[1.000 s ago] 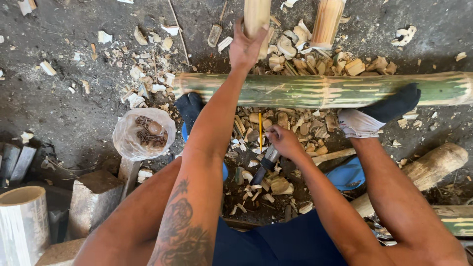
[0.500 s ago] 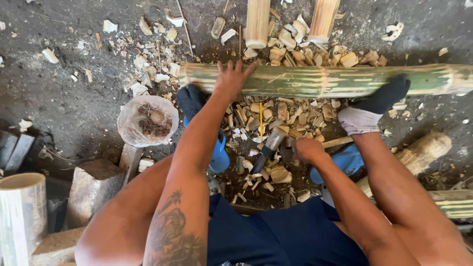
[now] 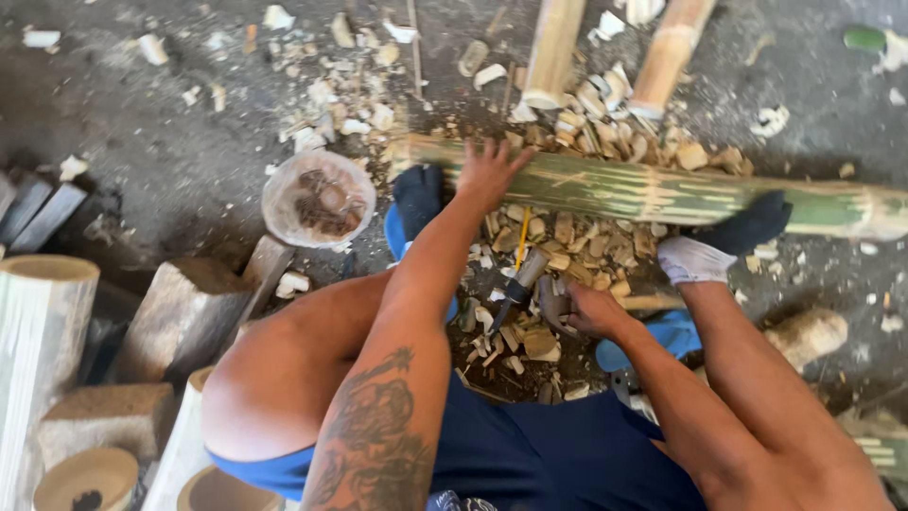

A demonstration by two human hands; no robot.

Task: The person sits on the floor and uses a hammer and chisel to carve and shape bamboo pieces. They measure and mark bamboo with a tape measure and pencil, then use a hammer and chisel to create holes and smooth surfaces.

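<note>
The left hand (image 3: 490, 172) lies flat with fingers spread on a long green bamboo pole (image 3: 653, 194) that runs across the ground toward its right edge, pinned also under two dark-socked feet (image 3: 747, 227). The right hand (image 3: 588, 310) sits low among the wood chips (image 3: 558, 241) between the legs, fingers curled around a short tool with a dark handle (image 3: 515, 289); its working end is buried in debris, so I cannot tell what kind of blade it carries. A round container of brown scraps (image 3: 319, 199) stands just left of the pole's end, and two pale bamboo pieces (image 3: 605, 47) lean in from the top edge. The risk, as I judge it, is the pole rolling on the loose chips: an open palm gives little restraint, and any blade brought up would pass close to the spread fingers and the sock beside them
</note>
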